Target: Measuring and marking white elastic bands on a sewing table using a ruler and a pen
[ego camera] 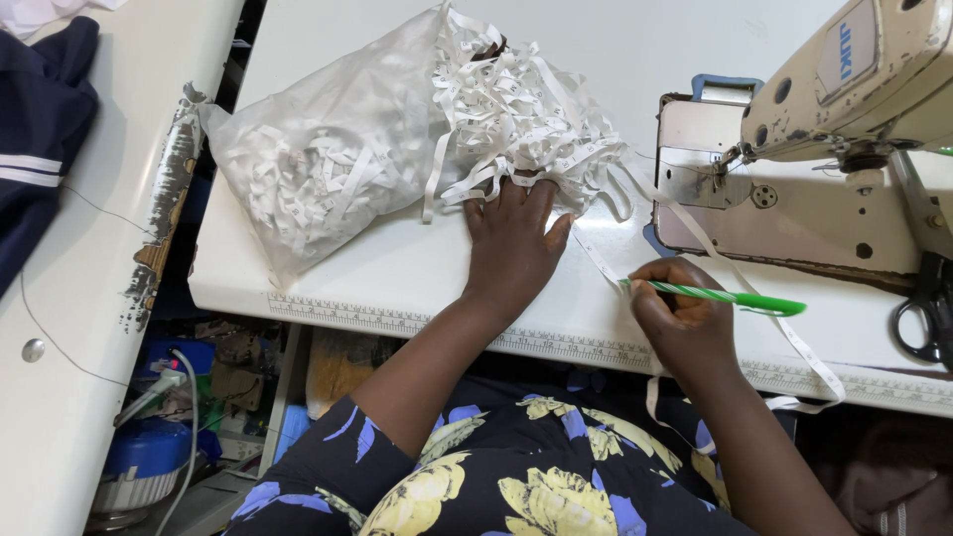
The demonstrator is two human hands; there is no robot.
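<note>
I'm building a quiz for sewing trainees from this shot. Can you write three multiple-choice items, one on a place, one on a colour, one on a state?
1. Where does the left hand rest?
A. on the scissors
B. at the edge of the strip pile, on the table
C. on the sewing machine

2. What colour is the pen in the right hand?
A. green
B. red
C. black

3. How is the plastic bag?
A. sealed and empty
B. folded flat
C. open, with white strips spilling out

Answers: 1 B, its fingertips touch the strip pile on the table. 2 A, the barrel is bright green with pale stripes. 3 C, strips pour from its mouth and more show through the plastic.
</note>
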